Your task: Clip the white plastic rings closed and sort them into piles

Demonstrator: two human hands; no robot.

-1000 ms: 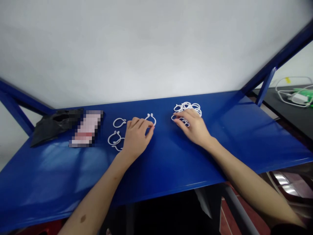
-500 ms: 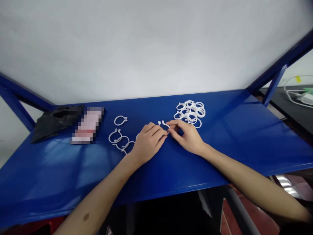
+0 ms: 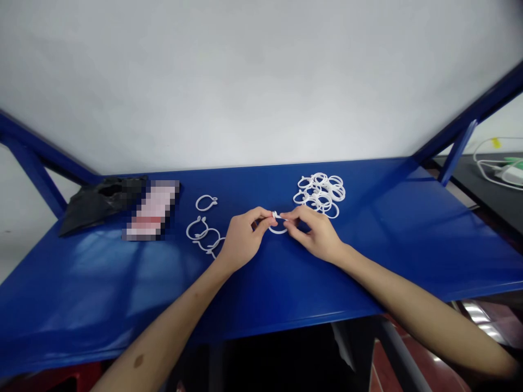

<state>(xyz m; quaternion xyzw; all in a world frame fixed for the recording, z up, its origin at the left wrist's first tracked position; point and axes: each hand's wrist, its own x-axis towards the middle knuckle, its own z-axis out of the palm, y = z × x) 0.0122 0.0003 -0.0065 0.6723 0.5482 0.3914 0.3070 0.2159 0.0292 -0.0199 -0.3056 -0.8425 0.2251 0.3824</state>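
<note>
Ring [image 3: 278, 232] sits mid-table [image 3: 286, 294], thumb and fingers of left hand [image 3: 245, 235] pinching its 10 o'clock, right hand [image 3: 315, 231] its 2, presumably for steadiness; ring pile [image 3: 321, 197] at 2 o'clock, loose rings [image 3: 201, 235] at 9, likely spaced for hand room.

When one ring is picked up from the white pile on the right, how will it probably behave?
The piled rings overlap, so one may pull neighbours along. It is probably light, because the band looks thin. It likely keeps its shape: the lone ring farther left, apart from the others, shows a smooth curve.
</note>
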